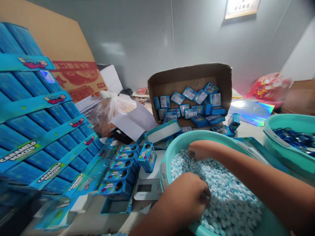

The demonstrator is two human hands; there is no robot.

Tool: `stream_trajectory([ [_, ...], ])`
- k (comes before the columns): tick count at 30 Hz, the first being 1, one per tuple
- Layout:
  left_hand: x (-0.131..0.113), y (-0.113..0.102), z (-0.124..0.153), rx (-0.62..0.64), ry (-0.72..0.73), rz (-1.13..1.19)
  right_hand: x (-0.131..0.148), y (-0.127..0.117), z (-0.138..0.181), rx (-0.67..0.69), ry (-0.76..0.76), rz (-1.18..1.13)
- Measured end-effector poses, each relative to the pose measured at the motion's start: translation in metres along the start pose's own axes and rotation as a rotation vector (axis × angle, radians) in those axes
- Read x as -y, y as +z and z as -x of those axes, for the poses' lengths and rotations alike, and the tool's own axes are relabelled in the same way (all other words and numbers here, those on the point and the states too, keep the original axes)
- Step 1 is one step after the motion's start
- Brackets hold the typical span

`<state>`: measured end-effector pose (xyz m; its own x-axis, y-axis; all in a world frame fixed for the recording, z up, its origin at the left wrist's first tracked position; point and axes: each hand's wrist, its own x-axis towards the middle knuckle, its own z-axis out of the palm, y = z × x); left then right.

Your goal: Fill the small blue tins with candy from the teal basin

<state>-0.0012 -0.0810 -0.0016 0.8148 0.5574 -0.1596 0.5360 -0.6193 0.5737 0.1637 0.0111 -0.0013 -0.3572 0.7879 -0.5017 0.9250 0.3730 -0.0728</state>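
A teal basin (172, 147) in front of me is full of small pale blue and white candies (228, 200). My left hand (189, 195) comes in from the bottom edge, its fingers curled down into the candies at the near side of the basin. My right hand (199, 150) reaches in from the right and rests on the far side of the heap, closed like a fist with the fingertips buried in candies. One small blue box (147, 157) stands open on a digital scale (147, 188) just left of the basin.
A row of open blue boxes (120, 173) lies left of the scale. Stacked blue display cartons (36, 118) fill the left. A cardboard box (226, 78) on its side holds several blue packets. A second teal basin (283, 147) sits at the right. A plastic bag (115, 106) lies behind.
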Motion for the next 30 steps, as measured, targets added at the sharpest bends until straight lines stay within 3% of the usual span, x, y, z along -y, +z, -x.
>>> stream_trajectory([
  [6, 0.007, 0.004, -0.003, -0.171, 0.042, 0.071, -0.005, -0.001, -0.001, -0.007, -0.033, -0.031],
  [10, 0.012, 0.003, -0.001, -0.415, 0.032, 0.196, -0.009, 0.000, -0.005, 0.006, -0.049, -0.049],
  [13, 0.021, -0.013, 0.009, -0.593, -0.082, 0.175, -0.010, 0.000, -0.006, -0.006, -0.043, -0.063],
  [18, 0.059, -0.067, 0.030, -0.903, -0.430, 0.049, -0.009, -0.001, -0.004, -0.037, -0.037, -0.090],
  [22, 0.094, -0.095, 0.038, -0.924, -0.579, 0.050, -0.010, 0.000, -0.006, -0.028, -0.048, -0.107],
  [30, 0.111, -0.095, 0.034, -0.865, -0.564, 0.122, -0.013, 0.002, -0.013, 0.045, -0.054, -0.101],
])
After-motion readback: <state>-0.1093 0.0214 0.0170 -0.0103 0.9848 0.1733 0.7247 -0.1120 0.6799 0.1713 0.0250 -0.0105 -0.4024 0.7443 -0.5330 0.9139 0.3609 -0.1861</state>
